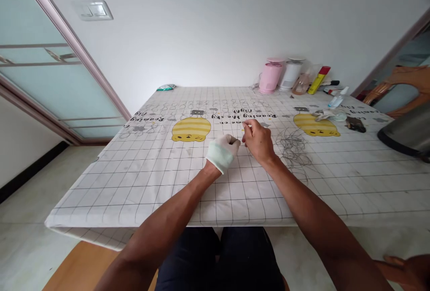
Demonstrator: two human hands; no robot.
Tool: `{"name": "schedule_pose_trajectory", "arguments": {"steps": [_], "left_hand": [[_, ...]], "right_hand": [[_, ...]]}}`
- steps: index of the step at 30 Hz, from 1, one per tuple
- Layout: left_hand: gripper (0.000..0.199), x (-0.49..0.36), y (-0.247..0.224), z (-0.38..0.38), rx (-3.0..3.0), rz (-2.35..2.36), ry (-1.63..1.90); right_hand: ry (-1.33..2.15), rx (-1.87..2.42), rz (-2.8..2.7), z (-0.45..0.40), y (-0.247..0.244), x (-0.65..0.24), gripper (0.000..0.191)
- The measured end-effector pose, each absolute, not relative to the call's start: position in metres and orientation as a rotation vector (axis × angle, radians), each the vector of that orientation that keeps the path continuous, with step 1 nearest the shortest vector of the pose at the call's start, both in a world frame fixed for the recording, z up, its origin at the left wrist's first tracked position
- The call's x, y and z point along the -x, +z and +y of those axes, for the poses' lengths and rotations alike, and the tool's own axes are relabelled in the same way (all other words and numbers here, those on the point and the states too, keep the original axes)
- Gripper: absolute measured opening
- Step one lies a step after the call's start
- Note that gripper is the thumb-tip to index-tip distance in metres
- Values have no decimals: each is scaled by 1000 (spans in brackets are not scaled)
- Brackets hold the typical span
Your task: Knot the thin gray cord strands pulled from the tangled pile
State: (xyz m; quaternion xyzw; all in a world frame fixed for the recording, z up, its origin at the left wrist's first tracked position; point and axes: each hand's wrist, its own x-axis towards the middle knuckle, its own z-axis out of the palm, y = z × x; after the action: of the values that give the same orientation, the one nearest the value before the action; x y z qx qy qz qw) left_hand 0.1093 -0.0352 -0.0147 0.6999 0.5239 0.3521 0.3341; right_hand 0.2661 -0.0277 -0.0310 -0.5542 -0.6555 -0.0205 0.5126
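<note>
Nearest the table's near edge, abt. mid-width: L hand, gloved, fingers drawn to a narrow pinch; R hand, bare, just beside it, thumb & index also narrow. Can't tell if either has a strand btwn the fingertips, too fine to see.

R of the R hand, near the table's middle but twd. the R edge: loose wire tangle, thin & dark. Prob. v. light, springy, easy to kink, strands apt to snag ea. other; best hold prob. a single free end on the outer fringe, near side, not the dense core. R forearm passes close by its L side, so that approach is partly blocked.

Nr. R edge: steel vessel, well apart; small dark obj. & crumpled cloth beyond the tangle.

Farther: thin loops in rows, easily disturbed if brushed. Along far edge, R half: pink device, white device, yellow can; far-L corner: green packet.
</note>
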Motion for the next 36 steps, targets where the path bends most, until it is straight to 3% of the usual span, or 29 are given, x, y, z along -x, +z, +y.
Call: {"name": "schedule_pose_trajectory", "arguments": {"steps": [4,8,13,23,36], "left_hand": [[20,-112,-22,-34,-1898,1421,928],[20,-105,-17,-31,-1788,1352,955],[31,-85,1,-25,-1720,1127,849],[20,-74,9,-22,-1670,1074,781],[21,-77,1,-19,-1681,1048,755]], "right_hand": [[357,1338,-1341,-27,-30,-254,35],[572,1340,-1485,-32,-22,-267,39],[449,1119,-1687,-40,-9,-306,43],[173,1048,-2018,-46,0,-312,21],[153,1003,-2112,-42,-5,-314,17]]}}
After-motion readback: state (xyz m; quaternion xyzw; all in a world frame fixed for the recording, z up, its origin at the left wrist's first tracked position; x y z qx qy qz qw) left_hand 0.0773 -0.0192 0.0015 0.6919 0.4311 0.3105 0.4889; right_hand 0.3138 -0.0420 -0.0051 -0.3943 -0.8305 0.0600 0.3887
